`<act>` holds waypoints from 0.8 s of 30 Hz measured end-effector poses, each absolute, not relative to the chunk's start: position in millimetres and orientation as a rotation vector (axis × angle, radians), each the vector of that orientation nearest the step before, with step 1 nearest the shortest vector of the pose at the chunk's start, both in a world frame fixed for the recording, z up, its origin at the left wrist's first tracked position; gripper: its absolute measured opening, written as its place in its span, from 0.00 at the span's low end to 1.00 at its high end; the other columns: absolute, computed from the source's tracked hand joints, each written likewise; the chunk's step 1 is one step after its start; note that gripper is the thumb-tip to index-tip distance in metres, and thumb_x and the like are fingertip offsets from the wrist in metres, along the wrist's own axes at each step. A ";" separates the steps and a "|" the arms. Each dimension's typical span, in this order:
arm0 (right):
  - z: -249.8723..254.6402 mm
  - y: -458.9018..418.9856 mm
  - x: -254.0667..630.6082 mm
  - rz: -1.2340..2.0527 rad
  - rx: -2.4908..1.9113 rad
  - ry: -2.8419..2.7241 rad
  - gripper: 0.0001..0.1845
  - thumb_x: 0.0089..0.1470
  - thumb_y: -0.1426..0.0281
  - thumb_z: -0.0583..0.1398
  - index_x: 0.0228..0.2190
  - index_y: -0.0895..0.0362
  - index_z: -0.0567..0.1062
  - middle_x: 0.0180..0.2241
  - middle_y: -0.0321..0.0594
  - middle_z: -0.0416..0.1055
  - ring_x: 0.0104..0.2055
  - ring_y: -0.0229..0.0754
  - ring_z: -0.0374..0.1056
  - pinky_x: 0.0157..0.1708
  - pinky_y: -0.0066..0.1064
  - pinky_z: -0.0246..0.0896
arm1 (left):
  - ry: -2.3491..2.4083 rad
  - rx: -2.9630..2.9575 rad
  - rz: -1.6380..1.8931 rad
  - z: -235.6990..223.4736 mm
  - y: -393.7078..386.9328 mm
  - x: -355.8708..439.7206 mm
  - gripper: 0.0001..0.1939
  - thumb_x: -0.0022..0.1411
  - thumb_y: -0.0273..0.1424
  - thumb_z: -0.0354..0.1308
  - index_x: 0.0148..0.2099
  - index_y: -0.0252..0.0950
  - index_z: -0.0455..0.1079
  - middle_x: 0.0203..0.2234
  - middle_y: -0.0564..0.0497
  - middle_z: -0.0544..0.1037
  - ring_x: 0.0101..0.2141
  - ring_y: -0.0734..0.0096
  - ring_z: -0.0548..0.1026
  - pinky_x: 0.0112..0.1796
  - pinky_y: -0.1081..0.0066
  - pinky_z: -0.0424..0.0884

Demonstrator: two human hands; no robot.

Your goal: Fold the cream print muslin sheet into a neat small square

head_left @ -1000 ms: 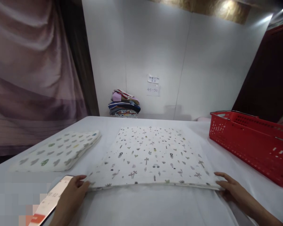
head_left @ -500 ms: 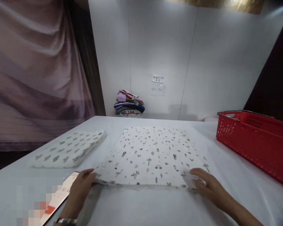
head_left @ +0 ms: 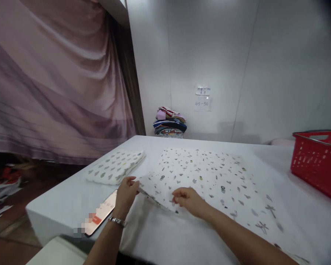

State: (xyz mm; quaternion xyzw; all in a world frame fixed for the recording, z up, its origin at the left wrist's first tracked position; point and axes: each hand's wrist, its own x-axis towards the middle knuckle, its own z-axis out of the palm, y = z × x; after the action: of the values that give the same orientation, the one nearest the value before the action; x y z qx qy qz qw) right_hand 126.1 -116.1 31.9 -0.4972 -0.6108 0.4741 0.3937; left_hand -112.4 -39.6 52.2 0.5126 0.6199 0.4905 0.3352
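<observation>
A white cloth [head_left: 195,176] with small grey and green plant and animal prints lies spread on the table. My left hand [head_left: 127,193] pinches its near left corner, which is raised a little off the tabletop. My right hand [head_left: 191,201] is over the near edge, to the right of my left hand. Its fingers are loosely curled with the tips slightly apart, over or touching the cloth. Just left of my left wrist lies a phone [head_left: 103,213] with a lit screen. Behind it sits a folded white cloth [head_left: 117,165] with grey-green cloud-like or cactus-like shapes.
A red plastic basket [head_left: 317,162] stands at the right of the white-covered table [head_left: 60,198]. Folded fabrics [head_left: 170,123] are piled at the back by the wall. A pink curtain [head_left: 79,81] hangs at the left, and a pale surface [head_left: 55,254] shows below the table's front left.
The view has swung right-to-left, shifting everything rightward. My right hand has left the cloth's near right part and moved across toward my left hand. The left corner is lifted higher.
</observation>
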 end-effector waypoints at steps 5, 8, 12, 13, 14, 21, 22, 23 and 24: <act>44.9 -101.1 55.1 0.469 -1.271 -2.122 0.17 0.50 0.70 0.55 0.43 0.58 0.69 0.44 0.45 0.67 0.47 0.46 0.61 0.45 0.39 0.57 | 1.706 1.235 1.095 39.3 -53.6 -139.3 0.19 0.42 0.35 0.56 0.39 0.34 0.63 0.24 0.53 0.70 0.23 0.72 0.71 0.25 0.71 0.69; 44.2 -95.3 17.6 0.183 -1.323 -2.353 0.19 0.47 0.69 0.58 0.43 0.61 0.67 0.42 0.49 0.65 0.45 0.50 0.59 0.42 0.42 0.58 | 1.672 1.180 1.035 30.3 -60.4 -144.9 0.20 0.42 0.37 0.56 0.39 0.33 0.64 0.25 0.53 0.70 0.23 0.73 0.70 0.25 0.71 0.68; 34.8 -85.5 -17.9 0.058 -1.398 -2.442 0.17 0.47 0.72 0.56 0.41 0.63 0.66 0.39 0.50 0.65 0.42 0.50 0.60 0.37 0.41 0.60 | 1.603 1.161 1.018 25.5 -61.5 -147.4 0.21 0.42 0.38 0.56 0.39 0.33 0.64 0.25 0.53 0.71 0.25 0.72 0.70 0.25 0.72 0.66; 32.9 -82.6 -23.5 0.045 -1.414 -2.440 0.16 0.48 0.72 0.55 0.41 0.64 0.66 0.39 0.50 0.65 0.41 0.50 0.61 0.35 0.41 0.60 | 1.597 1.155 1.014 25.3 -60.9 -147.7 0.20 0.42 0.37 0.56 0.39 0.33 0.64 0.25 0.53 0.71 0.25 0.72 0.70 0.25 0.72 0.65; 31.6 -79.6 -27.8 0.039 -1.435 -2.435 0.15 0.48 0.73 0.55 0.40 0.64 0.67 0.39 0.50 0.65 0.40 0.50 0.62 0.34 0.40 0.61 | 1.591 1.148 1.007 25.3 -60.3 -147.9 0.20 0.42 0.37 0.56 0.39 0.33 0.64 0.25 0.53 0.71 0.26 0.71 0.70 0.25 0.72 0.65; 34.4 -61.3 -29.7 0.142 -1.531 -2.423 0.12 0.52 0.73 0.51 0.38 0.62 0.68 0.35 0.47 0.70 0.34 0.47 0.67 0.29 0.35 0.59 | 1.555 1.202 0.932 30.4 -51.6 -153.0 0.18 0.44 0.39 0.55 0.37 0.34 0.65 0.20 0.54 0.70 0.23 0.71 0.69 0.22 0.73 0.61; 35.4 -59.4 -26.9 0.166 -1.530 -2.409 0.11 0.51 0.74 0.50 0.37 0.61 0.69 0.35 0.46 0.71 0.34 0.46 0.68 0.29 0.34 0.58 | 1.536 1.188 0.924 31.9 -48.3 -154.2 0.19 0.44 0.41 0.56 0.37 0.34 0.65 0.20 0.54 0.70 0.23 0.71 0.69 0.22 0.73 0.61; 36.6 -57.8 -23.8 0.191 -1.532 -2.390 0.11 0.51 0.74 0.51 0.36 0.60 0.69 0.34 0.45 0.71 0.34 0.46 0.68 0.30 0.34 0.57 | 1.506 1.158 0.916 33.4 -44.2 -155.1 0.21 0.44 0.43 0.57 0.37 0.34 0.65 0.22 0.53 0.70 0.23 0.71 0.70 0.22 0.73 0.62; 37.9 -56.5 -20.6 0.211 -1.535 -2.366 0.10 0.51 0.74 0.51 0.35 0.59 0.69 0.34 0.44 0.72 0.34 0.45 0.68 0.30 0.33 0.56 | 1.471 1.115 0.908 34.7 -39.1 -155.4 0.22 0.44 0.45 0.58 0.37 0.35 0.65 0.24 0.52 0.71 0.24 0.71 0.71 0.23 0.72 0.64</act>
State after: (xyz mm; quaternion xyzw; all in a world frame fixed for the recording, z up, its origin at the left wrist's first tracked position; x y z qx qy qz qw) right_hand -20.6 -56.5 37.9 -0.5360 -0.8264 0.0738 0.1560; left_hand -155.4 -39.1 34.7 0.4641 0.6126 0.3782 0.5161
